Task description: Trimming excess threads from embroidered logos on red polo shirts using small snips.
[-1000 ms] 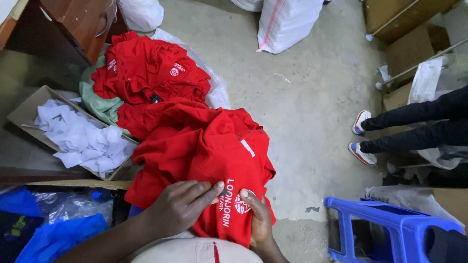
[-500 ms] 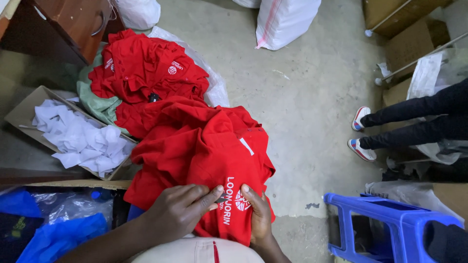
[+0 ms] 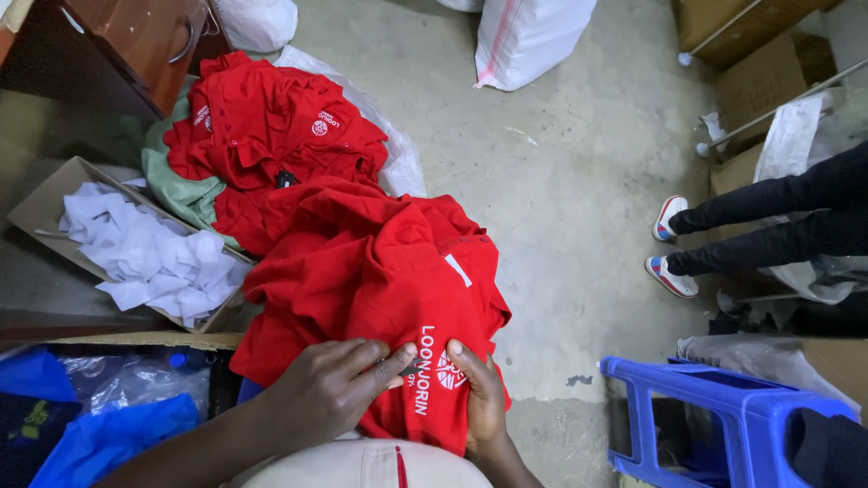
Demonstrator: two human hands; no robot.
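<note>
A red polo shirt (image 3: 380, 271) with a white chest emblem lies bunched across my lap. My left hand (image 3: 330, 389) rests flat on its lower left part, fingers pointing right toward the emblem. My right hand (image 3: 479, 389) pinches the cloth just right of the emblem, thumb on top. Behind it a heap of more red shirts (image 3: 271, 136) lies on a green cloth and a clear plastic sheet on the floor.
A cardboard box of crumpled white paper (image 3: 145, 253) sits at the left, blue bags (image 3: 90, 425) below it. A blue plastic stool (image 3: 723, 407) stands at the lower right. Another person's legs and sneakers (image 3: 723, 235) are at the right. A white sack (image 3: 533, 36) stands ahead.
My left hand has slid right across the shirt, its fingertips now close to my right thumb at the emblem. The shirt has shifted slightly.
</note>
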